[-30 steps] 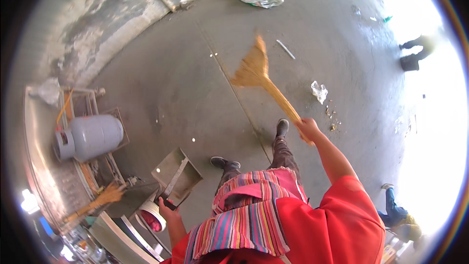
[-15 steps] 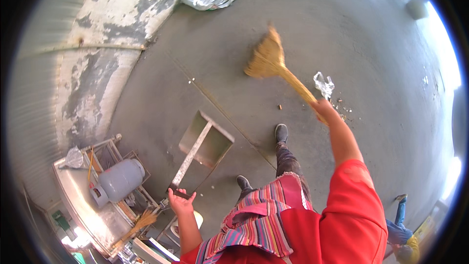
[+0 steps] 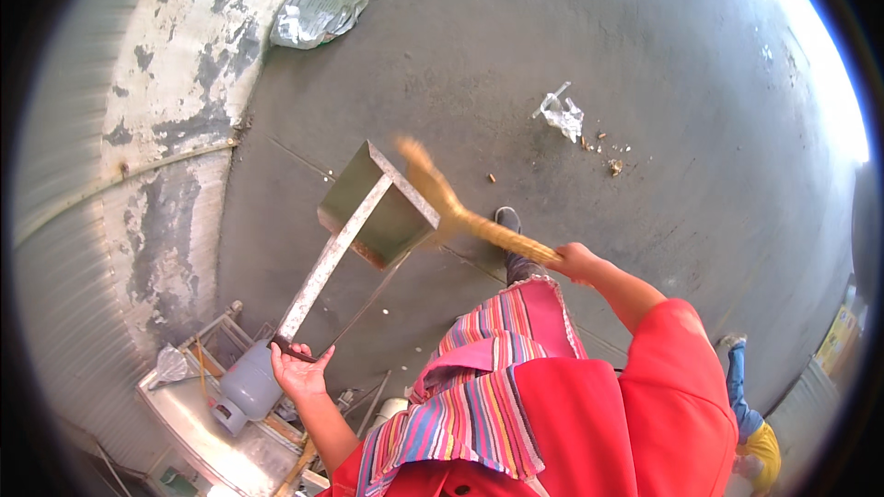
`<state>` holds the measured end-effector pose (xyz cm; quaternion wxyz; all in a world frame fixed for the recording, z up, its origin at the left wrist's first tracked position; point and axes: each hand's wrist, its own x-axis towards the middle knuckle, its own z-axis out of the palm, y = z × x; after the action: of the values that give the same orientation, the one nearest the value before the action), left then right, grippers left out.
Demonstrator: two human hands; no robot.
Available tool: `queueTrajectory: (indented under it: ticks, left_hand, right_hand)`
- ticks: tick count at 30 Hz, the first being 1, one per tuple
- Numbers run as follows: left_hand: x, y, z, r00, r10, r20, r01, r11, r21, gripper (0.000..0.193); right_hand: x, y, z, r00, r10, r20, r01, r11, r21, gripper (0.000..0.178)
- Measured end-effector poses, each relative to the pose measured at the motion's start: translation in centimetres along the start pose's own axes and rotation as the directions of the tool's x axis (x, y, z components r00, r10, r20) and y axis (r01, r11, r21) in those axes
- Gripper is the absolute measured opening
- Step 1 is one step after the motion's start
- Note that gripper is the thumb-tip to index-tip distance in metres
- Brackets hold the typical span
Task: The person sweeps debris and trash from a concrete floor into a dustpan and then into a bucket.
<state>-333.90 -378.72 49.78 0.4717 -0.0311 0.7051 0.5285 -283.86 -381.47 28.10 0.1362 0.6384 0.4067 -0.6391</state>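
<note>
My right hand (image 3: 578, 262) grips the handle of a straw broom (image 3: 449, 210), its bristles blurred by motion and spread toward the upper left. My left hand (image 3: 299, 372) holds the dark end of the long handle of a metal dustpan (image 3: 391, 219), thumb and fingers around the bar. The broom head overlaps the pan's right edge in this view; whether the two touch I cannot tell. On the floor beyond lie a crumpled clear plastic bag (image 3: 562, 114) and small litter (image 3: 615, 167), with one brown bit (image 3: 492, 179) closer to me.
A large whitish sack (image 3: 319, 13) rests by the peeling wall (image 3: 166, 129). At lower left, a grey gas cylinder (image 3: 249, 385) lies at a metal-topped table (image 3: 198, 414). Another person (image 3: 755, 433) in yellow and blue is at lower right. A seam crosses the concrete floor.
The broom has swung back from the far floor to beside the dustpan. The dustpan appears raised and larger in view. The whole view has shifted, bringing the litter farther ahead of me.
</note>
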Motion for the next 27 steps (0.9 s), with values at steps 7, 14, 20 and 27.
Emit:
queueTrajectory:
  ticks: [7, 14, 20, 27]
  left_hand:
    - [-0.9, 0.5, 4.2, 0.991, 0.11, -0.073, -0.087, 0.961, 0.264, 0.027]
    - [1.6, 0.7, 2.8, 0.977, 0.146, -0.158, -0.078, 0.925, 0.372, 0.031]
    - [7.2, 0.9, 2.2, 0.995, 0.051, -0.081, -0.014, 0.914, 0.406, 0.034]
    - [12.5, -0.5, 11.0, 0.98, -0.102, 0.168, 0.002, 0.859, 0.512, 0.038]
  right_hand:
    - [9.6, 0.4, -3.1, 0.993, -0.106, -0.052, 0.058, 0.817, -0.573, 0.028]
    - [0.2, 7.6, -21.2, 0.886, -0.013, -0.464, -0.245, 0.836, -0.49, 0.032]
    - [-7.0, 9.3, -24.0, 0.827, 0.051, -0.559, -0.371, 0.798, -0.476, 0.031]
    - [-16.4, 19.1, -8.1, 0.725, 0.148, -0.672, -0.474, 0.816, -0.331, 0.042]
